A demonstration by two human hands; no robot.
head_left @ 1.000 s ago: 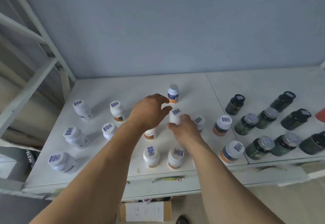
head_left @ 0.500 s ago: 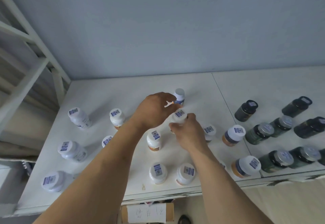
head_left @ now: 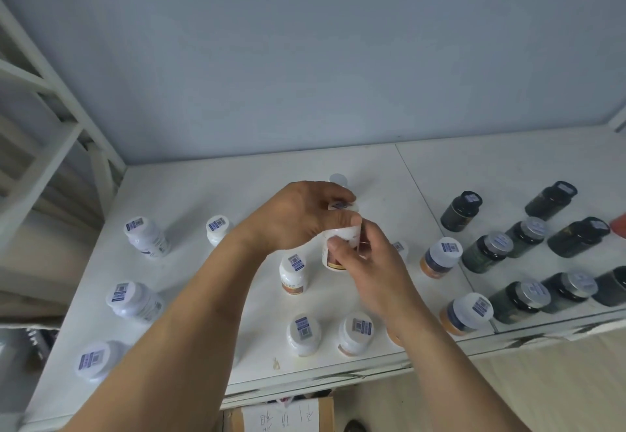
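Nearest, at the front edge of the white table (head_left: 189, 194), two white bottles (head_left: 303, 333) stand side by side, at six o'clock from the hands. Further in, the right hand (head_left: 369, 262) wraps its fingers and thumb round the body of a held bottle (head_left: 331, 260), upright over the middle of the table; whether its base touches the table I cannot tell. The left hand (head_left: 298, 218) curls over its cap (head_left: 342, 207) from nine o'clock and grips it. At eight o'clock, just beside, stands an orange-banded bottle (head_left: 293, 274). Dark bottles (head_left: 460, 211) stand at three o'clock, well apart. At twelve o'clock, a small bottle (head_left: 338, 179) shows only its cap.
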